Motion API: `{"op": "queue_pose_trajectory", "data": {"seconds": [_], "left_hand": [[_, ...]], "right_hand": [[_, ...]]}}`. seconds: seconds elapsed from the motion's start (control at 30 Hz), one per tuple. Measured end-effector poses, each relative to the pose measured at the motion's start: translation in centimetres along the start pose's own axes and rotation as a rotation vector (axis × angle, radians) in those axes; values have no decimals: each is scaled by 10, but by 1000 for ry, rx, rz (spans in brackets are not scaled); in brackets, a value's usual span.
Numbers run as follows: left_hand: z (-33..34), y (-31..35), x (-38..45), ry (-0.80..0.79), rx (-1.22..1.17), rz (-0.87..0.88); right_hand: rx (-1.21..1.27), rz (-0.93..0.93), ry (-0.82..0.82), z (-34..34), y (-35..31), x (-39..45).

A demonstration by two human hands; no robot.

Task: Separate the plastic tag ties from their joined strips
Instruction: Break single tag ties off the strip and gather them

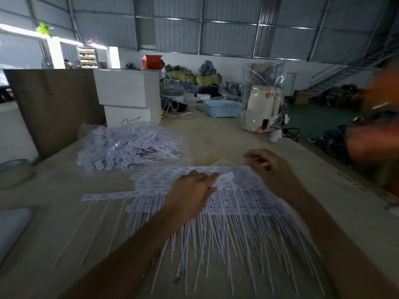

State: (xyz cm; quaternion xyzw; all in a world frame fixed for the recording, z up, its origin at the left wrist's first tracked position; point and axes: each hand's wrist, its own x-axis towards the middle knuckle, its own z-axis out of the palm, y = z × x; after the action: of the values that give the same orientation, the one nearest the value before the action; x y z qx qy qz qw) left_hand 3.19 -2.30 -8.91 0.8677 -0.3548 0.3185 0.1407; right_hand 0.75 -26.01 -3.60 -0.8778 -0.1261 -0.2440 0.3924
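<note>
At the far left edge of the frame a grey roll of tape (pixel 15 171) is sitting on the pale, scuffed bench (pixel 54 223). Just right of it, in the upper left of the bench, a clear plastic bag of loose white tag ties (pixel 129 145) is lying in a heap, and behind it two stacked white boxes (pixel 128 96) are standing against a brown board (pixel 54 108).

In the middle of the frame a broad spread of white plastic tag-tie strips (pixel 237 203) is covering the bench, the printed rectangular tags joined edge to edge in rows, and the thin tails are fanning down toward the bottom of the frame. One short strip (pixel 108 196) is lying apart at the left of the spread.

The left hand (pixel 192 190) is pressing down on the strips near the centre, its fingers curled round one tag (pixel 224 176) and pinching it at the top of the pile. Just to its right, the right hand (pixel 267 167) is hovering over the upper right corner of the spread with its fingers bent; it is blurred, so I cannot tell whether it is gripping anything.

Further back on the bench a light blue perforated plastic basket (pixel 223 107) and a cream kettle wrapped in clear plastic (pixel 262 106) are standing. At the right edge a blurred person in an orange sleeve (pixel 375 134) is leaning in.
</note>
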Motion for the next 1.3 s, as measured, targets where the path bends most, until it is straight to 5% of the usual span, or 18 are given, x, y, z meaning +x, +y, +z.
{"op": "queue_pose_trajectory", "data": {"seconds": [0.1,0.23,0.4,0.63,1.0,1.1,1.3], "left_hand": [[-4,3,0,0,-31,-16],[-15,3,2,89,-179,-147],[-20,8,4,242,-84,17],[-29,17,8,331,-204,17],[-34,17,17,173,-943,-340],[-31,17,15,138,-953,-325],[-29,19,14,118,-863,-363]], "right_hand": [[-93,-95,-291,24,-10,-6],[-28,-105,-275,22,-10,-8],[344,20,-330,15,-17,-11],[515,-38,-274,7,-30,-14],[259,-203,-158,9,-38,-14],[213,-200,-76,9,-35,-11],[566,-12,-79,-1,-38,-10]]}}
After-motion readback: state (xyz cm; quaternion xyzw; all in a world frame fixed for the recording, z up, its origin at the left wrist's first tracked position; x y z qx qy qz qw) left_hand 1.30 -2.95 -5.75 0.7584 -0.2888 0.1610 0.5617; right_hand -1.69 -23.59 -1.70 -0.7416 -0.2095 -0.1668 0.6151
